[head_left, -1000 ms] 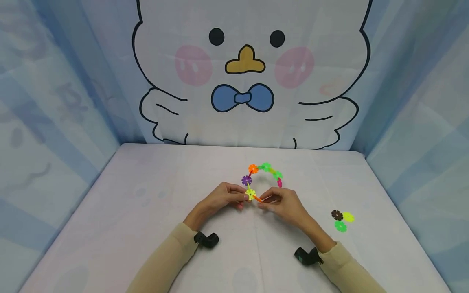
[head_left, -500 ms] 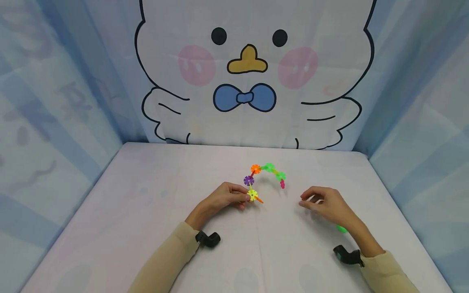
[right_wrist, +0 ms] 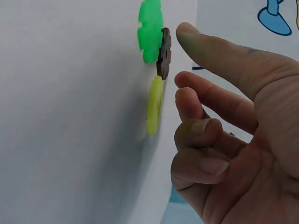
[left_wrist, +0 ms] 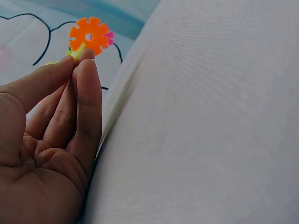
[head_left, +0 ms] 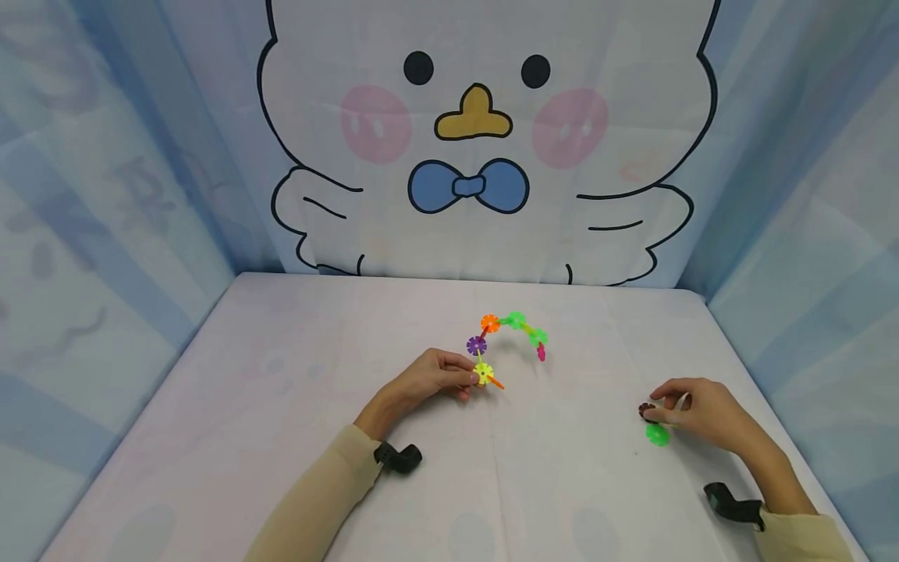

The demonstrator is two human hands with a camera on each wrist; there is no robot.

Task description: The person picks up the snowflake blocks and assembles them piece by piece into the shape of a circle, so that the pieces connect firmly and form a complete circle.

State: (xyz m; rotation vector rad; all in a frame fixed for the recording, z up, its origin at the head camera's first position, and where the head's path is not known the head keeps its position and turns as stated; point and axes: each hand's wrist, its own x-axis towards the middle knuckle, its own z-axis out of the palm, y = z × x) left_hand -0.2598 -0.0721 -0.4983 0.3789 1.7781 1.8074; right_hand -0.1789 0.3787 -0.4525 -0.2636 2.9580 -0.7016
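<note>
A curved chain of linked snowflake building discs in several colours lies at the middle of the table; its purple disc [head_left: 477, 346] and orange disc [head_left: 490, 323] are on the left side. My left hand [head_left: 438, 376] pinches the yellow snowflake disc [head_left: 483, 374] at the chain's near end between thumb and fingertips. An orange disc [head_left: 497, 383], seen edge-on, juts from it. My right hand [head_left: 716, 417] is over loose discs at the right, thumb and forefinger apart beside the brown disc [right_wrist: 164, 53]. A green disc [right_wrist: 150, 30] and a yellow disc [right_wrist: 154, 105] touch or adjoin it.
The white-covered table [head_left: 337, 484] ends at a back curtain [head_left: 477, 242] printed with a cartoon bird. Blue patterned curtains [head_left: 105, 234] hang along both sides. A dark camera mount [head_left: 733, 503] sits on each wrist.
My right hand has let go of the orange disc at the chain's end and moved right to the loose discs. The left hand keeps its hold on the yellow disc.
</note>
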